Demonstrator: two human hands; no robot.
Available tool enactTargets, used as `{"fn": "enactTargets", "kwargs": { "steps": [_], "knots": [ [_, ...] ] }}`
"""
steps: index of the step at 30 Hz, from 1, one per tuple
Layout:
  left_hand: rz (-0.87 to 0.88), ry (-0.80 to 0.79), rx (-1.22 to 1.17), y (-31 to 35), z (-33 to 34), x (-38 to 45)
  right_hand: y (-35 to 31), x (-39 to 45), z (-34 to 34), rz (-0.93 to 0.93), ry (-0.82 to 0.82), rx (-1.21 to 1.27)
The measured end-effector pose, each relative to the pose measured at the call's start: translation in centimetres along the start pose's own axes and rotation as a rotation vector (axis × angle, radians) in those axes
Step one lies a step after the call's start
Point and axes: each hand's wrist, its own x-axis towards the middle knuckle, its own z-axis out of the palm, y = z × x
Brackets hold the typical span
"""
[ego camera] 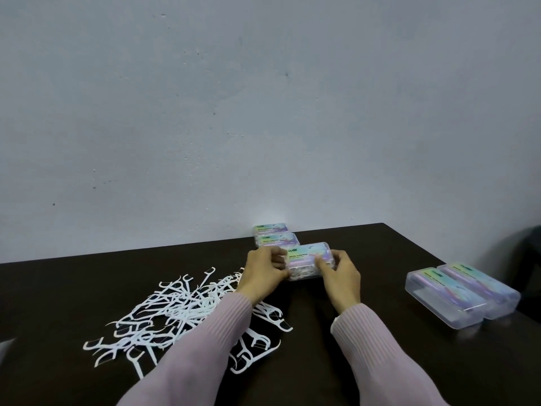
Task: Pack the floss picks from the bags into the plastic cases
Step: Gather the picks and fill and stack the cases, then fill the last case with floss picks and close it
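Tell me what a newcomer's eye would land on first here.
First, the white floss picks scattered in a loose heap on the dark table, left of centre and partly under the left sleeve. Next, the case at the middle, gripped at its ends by the left hand and right hand, with two more cases behind it by the wall. Two clear cases lie side by side at the right.
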Motion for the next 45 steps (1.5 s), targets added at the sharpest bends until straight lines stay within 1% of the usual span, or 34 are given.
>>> {"fn": "enactTargets", "kwargs": {
  "steps": [2, 6, 9, 12, 14, 18, 20, 22, 25, 29, 31, 34, 38, 42, 45],
  "knots": [
    [0.032, 0.009, -0.032, 0.5, 0.1, 0.1, -0.2, 0.2, -0.2, -0.001, 0.029, 0.103],
    [0.109, -0.046, -0.033, 1.8, 0.1, 0.6, -0.8, 1.2, -0.6, 0.102, 0.069, 0.315],
    [0.160, -0.080, 0.052, 2.1, -0.8, 1.7, -1.4, 2.7, -0.9, 0.145, 0.100, 0.411],
    [0.184, -0.115, 0.245, 1.7, -2.0, 3.0, -1.6, 4.7, -1.2, 0.156, 0.167, 0.379],
    [0.161, -0.149, 0.330, 1.2, -2.5, 4.3, -1.4, 6.4, -0.9, 0.196, 0.188, 0.368],
    [0.101, -0.192, 0.397, 0.1, -3.4, 6.4, -0.8, 9.2, 0.4, 0.241, 0.217, 0.291],
    [0.115, -0.214, 0.429, -0.3, -3.5, 7.3, -0.6, 10.4, 1.3, 0.254, 0.223, 0.251],
    [0.136, -0.269, 0.465, -0.8, -3.5, 7.8, -0.4, 11.6, 2.3, 0.275, 0.216, 0.211],
    [0.164, -0.342, 0.553, -1.7, -3.6, 8.4, -0.1, 12.9, 3.4, 0.272, 0.172, 0.111],
    [0.182, -0.312, 0.599, -2.3, -4.1, 9.0, 0.0, 13.6, 4.3, 0.201, 0.126, -0.107],
    [0.199, -0.294, 0.607, -2.4, -4.3, 9.2, 0.1, 13.8, 4.6, 0.168, 0.119, -0.165],
    [0.210, -0.269, 0.608, -2.5, -4.2, 9.4, 0.2, 13.9, 5.2, 0.137, 0.091, -0.170],
    [0.195, -0.234, 0.599, -2.3, -3.8, 9.1, 0.0, 13.5, 5.2, 0.121, 0.048, -0.094],
    [0.197, -0.181, 0.574, -1.7, -3.1, 8.3, -0.1, 12.4, 4.5, 0.101, 0.034, -0.108],
    [0.223, -0.191, 0.517, -0.7, -1.8, 7.6, -0.3, 11.1, 3.4, 0.095, 0.027, -0.113]
  ]
}}
